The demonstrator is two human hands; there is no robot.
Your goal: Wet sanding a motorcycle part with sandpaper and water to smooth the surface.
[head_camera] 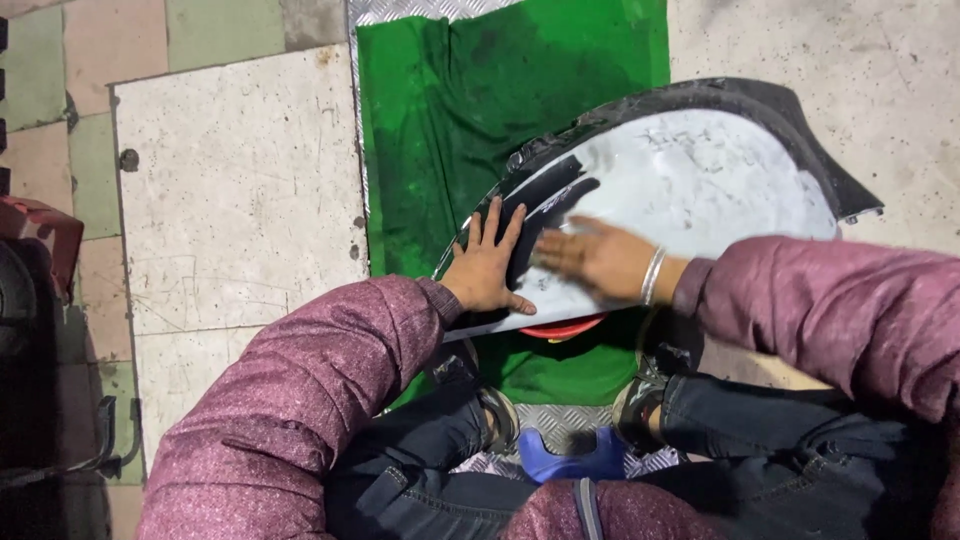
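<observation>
Well, hands: two, both on one panel.
Left hand (487,268): fingers spread, palm pressed flat on the panel's near edge, at about seven o'clock of the panel.
Right hand (600,258): blurred, flat on the panel just beside the left hand, fingers pointing to nine o'clock; whether they are spread or together I cannot tell.
Bracelet (652,276): one, silvery, on the right wrist.
Body panel (700,180): one, curved, white with a black rim, lying on the green cloth, at one o'clock of the person.
Green cloth (450,110): one, spread on the floor.
Red object (560,328): one, partly hidden under the panel's near edge.
Blue object (570,465): one, between the feet, at six o'clock.
</observation>
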